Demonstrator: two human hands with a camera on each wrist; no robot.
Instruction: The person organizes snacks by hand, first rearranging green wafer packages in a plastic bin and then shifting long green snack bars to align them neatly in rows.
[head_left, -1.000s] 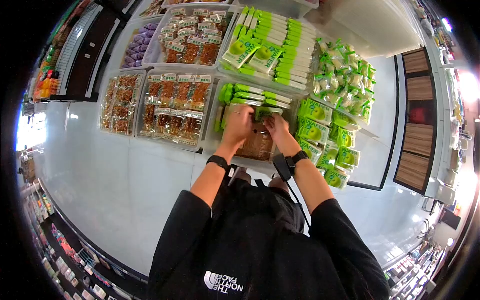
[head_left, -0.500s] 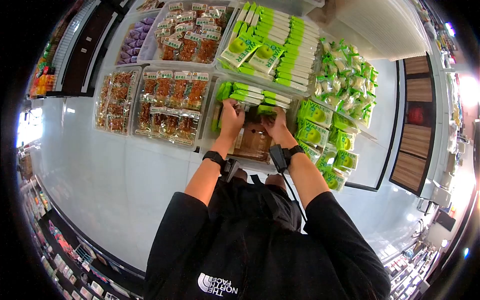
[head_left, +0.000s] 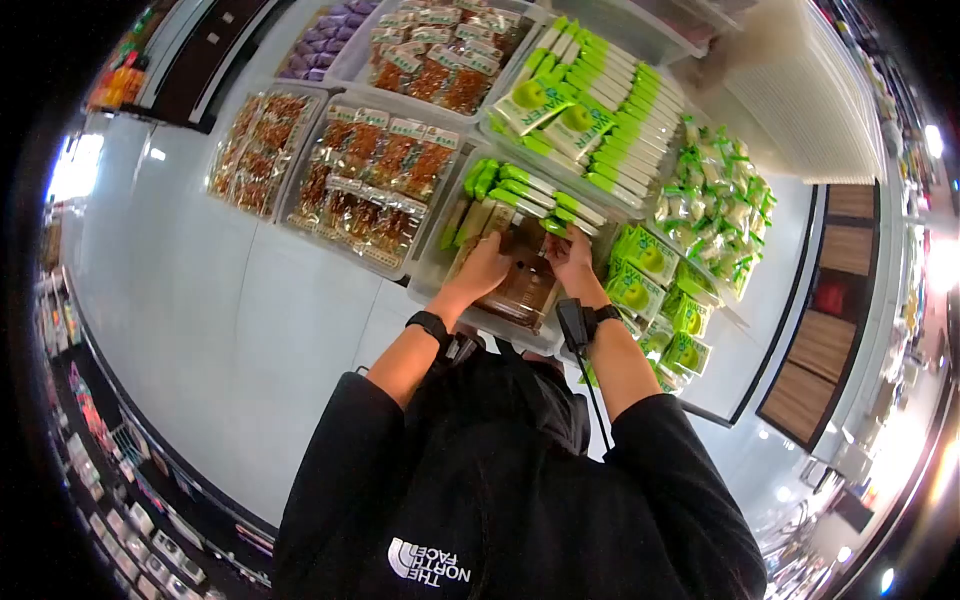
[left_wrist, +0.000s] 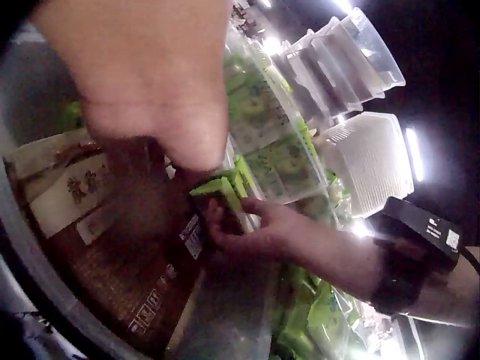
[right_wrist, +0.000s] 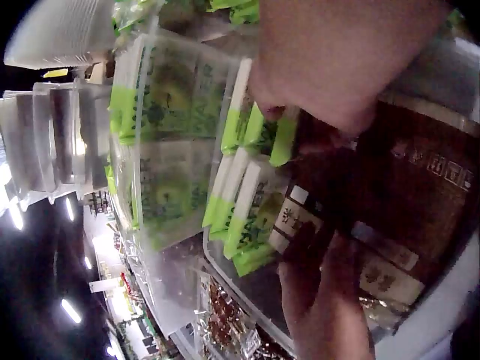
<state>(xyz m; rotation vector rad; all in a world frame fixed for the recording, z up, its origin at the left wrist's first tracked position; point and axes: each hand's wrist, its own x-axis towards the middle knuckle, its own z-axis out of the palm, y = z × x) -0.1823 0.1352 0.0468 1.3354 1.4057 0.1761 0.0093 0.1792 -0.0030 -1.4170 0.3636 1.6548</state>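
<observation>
Pale floor (head_left: 190, 290) lies left of a tub of brown snacks (head_left: 365, 190). In the clear bin (head_left: 431, 272), your left hand (head_left: 482, 267) is over the brown box (head_left: 527, 290); its finger closure can't be told. Your right hand (head_left: 573, 256) pinches a green packet (left_wrist: 216, 187), near apple wafers (head_left: 640, 285).

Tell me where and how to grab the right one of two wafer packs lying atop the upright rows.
I'd probably pinch the right wafer pack by two opposite edges, coming from above: it lies flattish, apple print up and uncovered, on the rows of packs.
</observation>
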